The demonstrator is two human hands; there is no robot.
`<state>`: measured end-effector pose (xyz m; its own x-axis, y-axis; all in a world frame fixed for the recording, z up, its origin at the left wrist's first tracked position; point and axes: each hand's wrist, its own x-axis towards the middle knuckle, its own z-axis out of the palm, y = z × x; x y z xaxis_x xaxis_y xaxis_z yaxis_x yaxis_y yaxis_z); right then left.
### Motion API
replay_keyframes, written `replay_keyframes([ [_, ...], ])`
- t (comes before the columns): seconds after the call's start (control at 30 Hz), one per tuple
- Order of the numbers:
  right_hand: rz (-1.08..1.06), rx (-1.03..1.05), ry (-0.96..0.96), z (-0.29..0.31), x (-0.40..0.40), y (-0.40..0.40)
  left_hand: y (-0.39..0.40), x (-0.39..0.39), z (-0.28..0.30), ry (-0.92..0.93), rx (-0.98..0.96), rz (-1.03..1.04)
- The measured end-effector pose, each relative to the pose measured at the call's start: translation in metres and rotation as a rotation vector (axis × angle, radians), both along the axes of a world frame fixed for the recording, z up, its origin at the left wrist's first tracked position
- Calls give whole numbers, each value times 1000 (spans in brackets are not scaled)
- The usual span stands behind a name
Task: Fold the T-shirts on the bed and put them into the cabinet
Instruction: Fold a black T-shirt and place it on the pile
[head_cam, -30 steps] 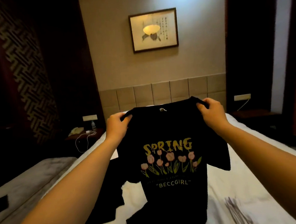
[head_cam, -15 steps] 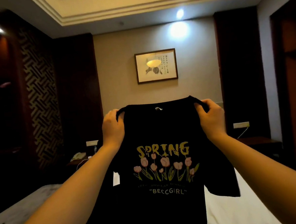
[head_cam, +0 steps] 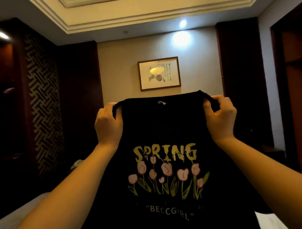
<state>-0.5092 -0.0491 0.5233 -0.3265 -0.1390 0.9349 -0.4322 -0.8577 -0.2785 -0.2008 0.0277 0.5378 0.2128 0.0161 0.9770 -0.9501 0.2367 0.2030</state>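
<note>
A black T-shirt (head_cam: 168, 175) is held up in the air in front of the head camera, print side toward the viewer, with the yellow "SPRING" lettering, pink tulips and "BECCGIRL" line readable. The left hand (head_cam: 109, 126) is closed on the left shoulder seam, fingers curled over the top edge and thumb in front; the right hand (head_cam: 220, 117) pinches the right shoulder the same way, cloth bunched between thumb and fingers. The collar is stretched level between the two grips, and the body hangs straight down, its hem cut off by the bottom of the frame. The step in hand is judged to be the spread-out before folding. For it to be done well, both shoulder grips should be kept at equal height, the shirt given a short shake so the sleeves drop free, and then it should be lowered flat onto the bed (head_cam: 14, 215) with the print face down, so the sides can be folded inward over the back. Tension should be held across the shoulders until the hem lands, otherwise wrinkles are likely to be folded in. Counted: one T-shirt visible, two hands, one framed picture (head_cam: 159, 73) on the far wall, two lit ceiling spots. Only pale corners of the bed show at lower left and lower right. Whether the dark opening at right is the cabinet cannot be told.
</note>
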Motion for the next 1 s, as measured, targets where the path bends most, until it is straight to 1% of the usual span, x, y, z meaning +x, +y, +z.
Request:
replay_keyframes([
  [0.1,-13,20,6,-33,3,-9,-8,3,-33,21,60,16],
  [0.2,-18,97,31,-88,10,-22,-16,3,-82,55,144,3],
  [0.37,56,355,85,-185,20,-42,-35,15,-169,157,369,-24],
  [0.47,61,489,118,-226,24,-52,-43,21,-212,185,501,-52],
  [0.7,24,694,183,-281,36,-81,-72,34,-272,232,705,-15],
  [1.0,-19,845,276,-335,48,-133,-132,46,-332,274,826,22],
])
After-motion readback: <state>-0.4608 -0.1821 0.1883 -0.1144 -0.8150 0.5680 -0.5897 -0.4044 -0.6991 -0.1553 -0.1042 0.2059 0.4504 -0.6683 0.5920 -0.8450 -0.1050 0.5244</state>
